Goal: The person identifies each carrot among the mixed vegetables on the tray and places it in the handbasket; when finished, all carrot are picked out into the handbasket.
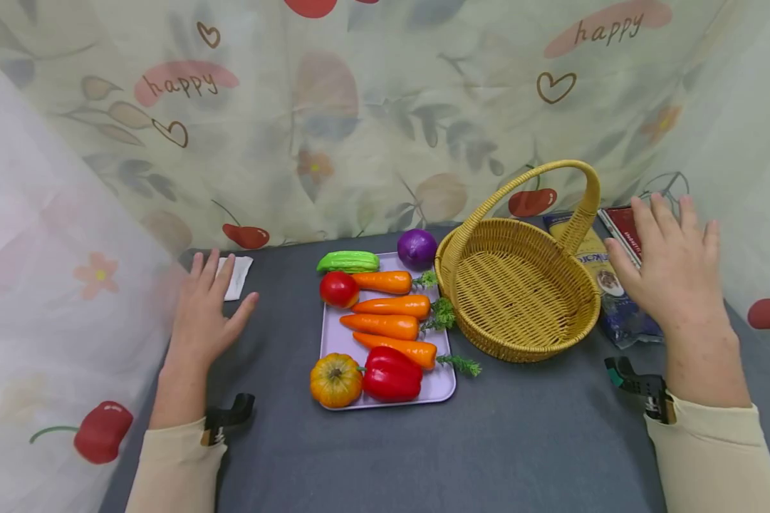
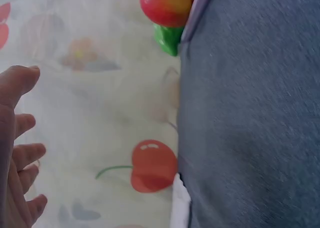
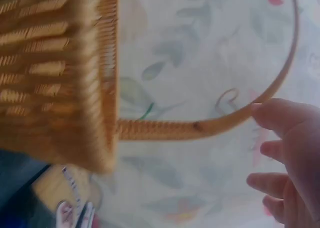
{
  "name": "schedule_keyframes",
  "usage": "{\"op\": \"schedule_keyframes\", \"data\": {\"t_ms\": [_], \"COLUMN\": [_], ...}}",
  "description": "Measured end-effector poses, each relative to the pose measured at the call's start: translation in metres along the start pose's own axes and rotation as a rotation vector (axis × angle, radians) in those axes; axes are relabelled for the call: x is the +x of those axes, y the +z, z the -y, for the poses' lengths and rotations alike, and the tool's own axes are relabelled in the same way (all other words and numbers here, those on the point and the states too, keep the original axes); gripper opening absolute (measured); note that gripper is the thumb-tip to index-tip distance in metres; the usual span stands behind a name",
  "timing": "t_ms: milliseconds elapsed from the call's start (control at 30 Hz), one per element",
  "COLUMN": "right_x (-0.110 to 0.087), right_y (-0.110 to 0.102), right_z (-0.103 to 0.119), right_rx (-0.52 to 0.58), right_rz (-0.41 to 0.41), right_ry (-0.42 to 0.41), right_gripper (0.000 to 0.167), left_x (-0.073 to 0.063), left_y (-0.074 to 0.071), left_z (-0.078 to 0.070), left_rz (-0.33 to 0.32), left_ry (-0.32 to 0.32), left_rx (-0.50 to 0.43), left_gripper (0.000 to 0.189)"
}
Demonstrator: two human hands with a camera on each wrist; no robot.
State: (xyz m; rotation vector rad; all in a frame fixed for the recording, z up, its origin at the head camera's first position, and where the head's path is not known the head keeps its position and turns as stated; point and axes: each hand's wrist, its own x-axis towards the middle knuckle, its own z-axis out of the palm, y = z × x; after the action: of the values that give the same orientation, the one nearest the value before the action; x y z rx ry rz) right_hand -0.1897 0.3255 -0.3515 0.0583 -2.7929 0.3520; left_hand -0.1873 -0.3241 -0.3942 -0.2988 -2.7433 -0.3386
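My left hand (image 1: 208, 313) is held with fingers spread at the left, near a white paper-like piece (image 1: 237, 276), and holds nothing. My right hand (image 1: 676, 267), fingers extended, hovers at the right by a wicker basket (image 1: 519, 349) and some packets; it too is without a grasp. In the right wrist view its thumb overlaps the basket's handle (image 3: 170, 130); whether they touch I cannot tell. Between the hands lies a lilac tray (image 1: 439, 388) bearing several carrots (image 1: 385, 326), a red bell pepper (image 1: 392, 374), a small pumpkin (image 1: 336, 380), a red round fruit (image 1: 339, 289) and a green ridged vegetable (image 1: 348, 261).
A purple onion-like ball (image 1: 417, 249) sits at the tray's back right corner, beside the basket. Behind the basket, a yellow-and-blue packet (image 1: 618, 306) and a dark red one (image 1: 625, 228) lie on the grey cloth (image 1: 513, 442). Printed curtains (image 1: 385, 142) enclose the back and sides.
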Motion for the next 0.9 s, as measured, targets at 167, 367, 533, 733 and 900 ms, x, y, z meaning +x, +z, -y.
{"op": "schedule_keyframes", "data": {"t_ms": [167, 367, 533, 733, 900], "right_x": [-0.008, -0.019, -0.028, -0.037, -0.042], "right_y": [-0.014, -0.029, -0.037, -0.042, -0.043], "right_z": [0.016, 0.039, 0.057, 0.072, 0.085], "right_rx": [0.000, -0.001, 0.011, 0.198, 0.298], "right_rz": [-0.005, -0.055, -0.136, -0.182, -0.150], "right_ry": [-0.043, -0.072, -0.146, -0.276, -0.338], "right_gripper": [0.078, 0.087, 0.096, 0.094, 0.100], "left_x": [0.001, 0.000, -0.004, -0.005, -0.002], "left_y": [-0.004, -0.012, -0.018, -0.022, -0.022], "left_z": [-0.008, -0.023, -0.036, -0.049, -0.057], "left_rz": [-0.056, -0.137, -0.162, -0.194, -0.178], "left_ry": [0.091, 0.178, 0.215, 0.286, 0.295], "left_rx": [-0.043, -0.090, -0.091, -0.099, -0.147], "left_gripper": [0.079, 0.077, 0.073, 0.072, 0.071]}}
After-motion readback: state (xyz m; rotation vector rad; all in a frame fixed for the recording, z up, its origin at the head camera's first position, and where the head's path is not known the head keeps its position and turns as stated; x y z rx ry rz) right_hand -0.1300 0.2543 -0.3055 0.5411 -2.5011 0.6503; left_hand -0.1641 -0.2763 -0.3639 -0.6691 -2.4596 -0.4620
